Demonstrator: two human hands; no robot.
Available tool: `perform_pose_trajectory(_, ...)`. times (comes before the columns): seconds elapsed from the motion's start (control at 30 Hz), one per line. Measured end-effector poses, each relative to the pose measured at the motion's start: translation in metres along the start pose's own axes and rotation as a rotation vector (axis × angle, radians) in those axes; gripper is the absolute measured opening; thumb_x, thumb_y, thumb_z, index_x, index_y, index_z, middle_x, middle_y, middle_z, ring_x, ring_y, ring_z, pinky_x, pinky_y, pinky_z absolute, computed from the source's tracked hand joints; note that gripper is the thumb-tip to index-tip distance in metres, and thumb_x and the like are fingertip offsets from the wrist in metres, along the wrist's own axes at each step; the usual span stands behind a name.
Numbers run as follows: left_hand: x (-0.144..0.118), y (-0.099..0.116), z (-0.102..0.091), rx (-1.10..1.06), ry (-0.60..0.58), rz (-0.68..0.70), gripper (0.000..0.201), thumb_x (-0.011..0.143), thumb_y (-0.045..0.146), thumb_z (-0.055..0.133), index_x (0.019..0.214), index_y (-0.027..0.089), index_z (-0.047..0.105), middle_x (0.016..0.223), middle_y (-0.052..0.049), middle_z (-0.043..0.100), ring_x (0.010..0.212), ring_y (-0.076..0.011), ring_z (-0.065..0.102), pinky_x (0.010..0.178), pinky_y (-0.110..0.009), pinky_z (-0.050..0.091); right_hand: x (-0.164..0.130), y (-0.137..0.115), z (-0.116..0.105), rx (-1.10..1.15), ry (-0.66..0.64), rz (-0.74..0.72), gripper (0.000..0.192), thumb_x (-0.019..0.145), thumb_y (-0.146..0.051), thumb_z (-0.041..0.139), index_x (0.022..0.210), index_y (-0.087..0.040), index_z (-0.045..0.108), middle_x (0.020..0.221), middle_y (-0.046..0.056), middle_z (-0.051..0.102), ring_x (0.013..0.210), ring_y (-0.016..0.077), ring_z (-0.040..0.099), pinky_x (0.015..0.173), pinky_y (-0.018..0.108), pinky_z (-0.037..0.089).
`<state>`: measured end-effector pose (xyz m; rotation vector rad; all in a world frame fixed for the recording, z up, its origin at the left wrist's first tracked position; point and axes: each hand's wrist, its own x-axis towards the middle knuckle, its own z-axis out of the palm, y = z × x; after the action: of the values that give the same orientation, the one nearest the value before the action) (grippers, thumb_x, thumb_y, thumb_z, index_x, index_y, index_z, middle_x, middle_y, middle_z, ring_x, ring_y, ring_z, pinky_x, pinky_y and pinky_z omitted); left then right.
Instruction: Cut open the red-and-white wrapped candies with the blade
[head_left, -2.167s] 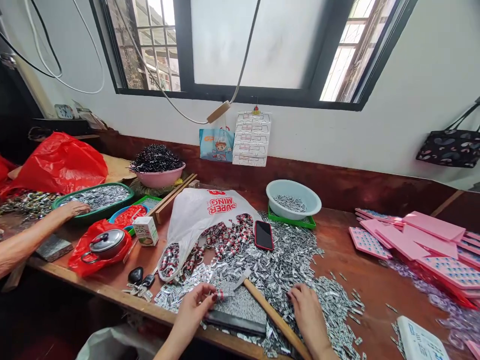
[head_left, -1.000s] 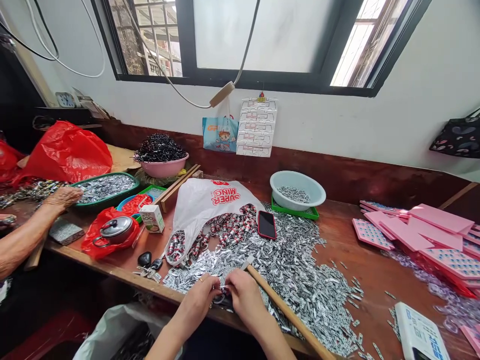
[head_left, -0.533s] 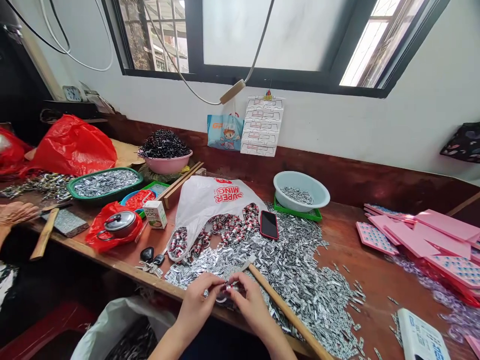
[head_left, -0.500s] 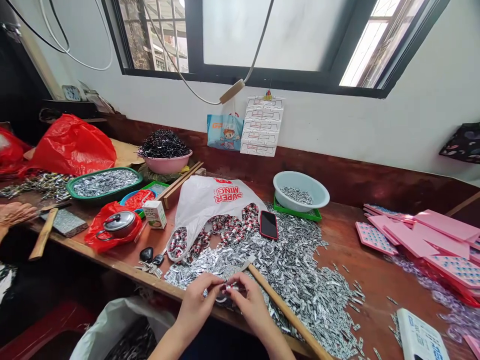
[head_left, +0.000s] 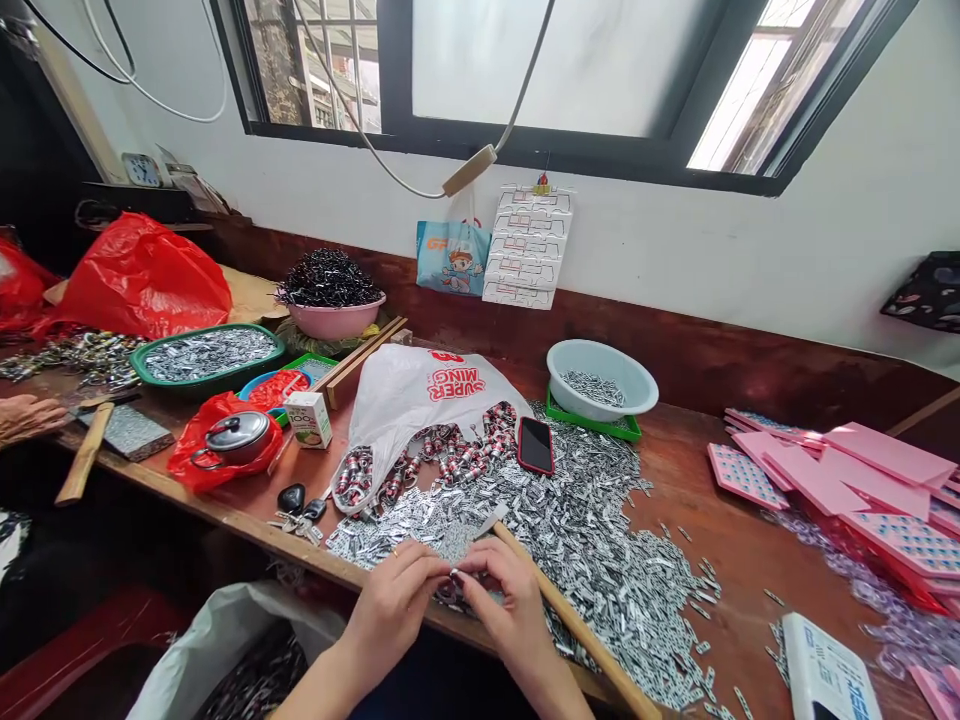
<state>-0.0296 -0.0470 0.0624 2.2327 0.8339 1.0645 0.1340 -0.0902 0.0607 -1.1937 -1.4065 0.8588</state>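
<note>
My left hand (head_left: 396, 598) and my right hand (head_left: 507, 602) meet at the table's front edge, thumbs and fingertips pinched together. Between the tips is something tiny, mostly covered by the fingers. Loose silver metal clips (head_left: 592, 530) lie in a wide heap around and beyond both hands. A hammer (head_left: 566, 610) with a wooden handle rests on the heap beside my right hand, its head just past my fingers. Behind the hands, a white plastic bag (head_left: 405, 390) lies open, with red, black and silver banded pieces (head_left: 450, 450) spilling out. A phone (head_left: 535, 445) sits on the clips.
Keys (head_left: 300, 520), a lidded metal cup (head_left: 238, 437) and a small box (head_left: 308, 418) stand left. Another person's hand (head_left: 26, 417) is near a second hammer (head_left: 86, 455). A pale basin (head_left: 600, 380) stands behind; pink sheets (head_left: 855, 470) lie right. A sack (head_left: 202, 650) hangs open below.
A red and white banded piece showed between my fingers before; now my fingertips are closer together and hide most of what they pinch. The other person's hand has drawn left, away from the second hammer.
</note>
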Motion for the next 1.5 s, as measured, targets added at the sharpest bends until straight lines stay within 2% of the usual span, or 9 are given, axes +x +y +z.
perform_pose_trajectory(0.2, -0.009, 0.003, 0.025, -0.416, 0.141, -0.436, 0.024, 0.082, 0.039, 0.06, 0.079, 0.017, 0.069, 0.077, -0.005, 0.067, 0.074, -0.0195, 0.062, 0.068, -0.027, 0.05, -0.011, 0.018, 0.006, 0.087, 0.139, 0.178, 0.026, 0.081, -0.046, 0.057, 0.076, -0.022, 0.064, 0.081, 0.003, 0.059, 0.062, 0.0168, 0.059, 0.054, 0.028, 0.051)
perform_pose_trajectory(0.33, -0.015, -0.016, 0.018, -0.457, 0.098, -0.627, 0.032, 0.072, 0.047, 0.067, 0.077, 0.015, 0.072, 0.073, -0.006, 0.07, 0.071, -0.0197, 0.062, 0.066, -0.027, 0.048, 0.01, 0.044, -0.061, -0.366, 0.223, 0.242, 0.023, 0.084, -0.035, 0.046, 0.084, -0.02, 0.063, 0.077, 0.005, 0.062, 0.072, 0.0211, 0.06, 0.068, 0.034, 0.049)
perform_pose_trajectory(0.43, -0.017, -0.032, 0.009, -0.48, 0.042, -0.737, 0.039, 0.064, 0.052, 0.071, 0.072, 0.014, 0.07, 0.066, -0.004, 0.069, 0.065, -0.0183, 0.06, 0.064, -0.026, 0.045, 0.029, 0.065, -0.114, -0.522, 0.292, 0.275, 0.008, 0.073, -0.02, 0.054, 0.068, -0.019, 0.06, 0.077, 0.008, 0.061, 0.08, 0.0246, 0.057, 0.078, 0.037, 0.042)
perform_pose_trajectory(0.57, -0.02, -0.041, 0.002, -0.507, -0.02, -0.815, 0.045, 0.057, 0.057, 0.071, 0.068, 0.014, 0.067, 0.059, -0.001, 0.064, 0.059, -0.0153, 0.055, 0.059, -0.025, 0.041, 0.037, 0.087, -0.135, -0.615, 0.251, 0.301, 0.017, 0.059, -0.008, 0.059, 0.05, -0.021, 0.053, 0.063, 0.004, 0.057, 0.076, 0.0236, 0.056, 0.073, 0.032, 0.039)
perform_pose_trajectory(0.83, -0.02, -0.048, -0.017, -0.474, -0.105, -0.884, 0.043, 0.056, 0.058, 0.068, 0.058, 0.016, 0.057, 0.053, 0.004, 0.053, 0.054, -0.0118, 0.049, 0.054, -0.023, 0.039, 0.02, 0.086, -0.119, -0.485, 0.162, 0.262, 0.011, 0.073, -0.026, 0.053, 0.069, -0.02, 0.061, 0.068, 0.003, 0.064, 0.066, 0.0197, 0.059, 0.063, 0.029, 0.043)
perform_pose_trajectory(1.0, -0.012, -0.058, -0.016, -0.458, -0.147, -0.911, 0.039, 0.053, 0.052, 0.07, 0.055, 0.016, 0.057, 0.05, 0.004, 0.053, 0.05, -0.0105, 0.048, 0.05, -0.022, 0.04, 0.016, 0.057, -0.077, -0.161, 0.032, 0.169, 0.027, 0.074, -0.027, 0.053, 0.095, -0.019, 0.067, 0.075, 0.003, 0.064, 0.07, 0.0179, 0.059, 0.064, 0.029, 0.047)
perform_pose_trajectory(1.27, -0.002, -0.064, -0.009, -0.417, -0.204, -0.932, 0.04, 0.051, 0.053, 0.069, 0.052, 0.016, 0.055, 0.045, 0.006, 0.05, 0.043, -0.0099, 0.046, 0.046, -0.023, 0.042, 0.024, 0.035, 0.014, 0.093, -0.072, 0.194, 0.007, 0.074, -0.022, 0.059, 0.074, -0.02, 0.066, 0.068, 0.0, 0.065, 0.065, 0.017, 0.061, 0.061, 0.028, 0.049)
perform_pose_trajectory(1.4, 0.0, -0.064, -0.007, -0.43, -0.222, -0.938, 0.039, 0.051, 0.052, 0.07, 0.053, 0.016, 0.055, 0.045, 0.006, 0.05, 0.044, -0.0101, 0.047, 0.047, -0.024, 0.044, 0.027, 0.038, 0.027, -0.105, -0.086, 0.063, 0.011, 0.075, -0.016, 0.057, 0.07, -0.02, 0.067, 0.071, 0.001, 0.067, 0.069, 0.0167, 0.06, 0.066, 0.028, 0.047)
perform_pose_trajectory(1.5, 0.0, -0.064, -0.006, -0.439, -0.224, -0.942, 0.037, 0.052, 0.05, 0.069, 0.054, 0.016, 0.056, 0.046, 0.006, 0.051, 0.045, -0.0106, 0.048, 0.048, -0.024, 0.045, 0.026, 0.043, 0.028, -0.003, -0.104, 0.136, 0.009, 0.075, -0.02, 0.059, 0.072, -0.019, 0.067, 0.07, 0.001, 0.066, 0.066, 0.0161, 0.06, 0.064, 0.028, 0.047)
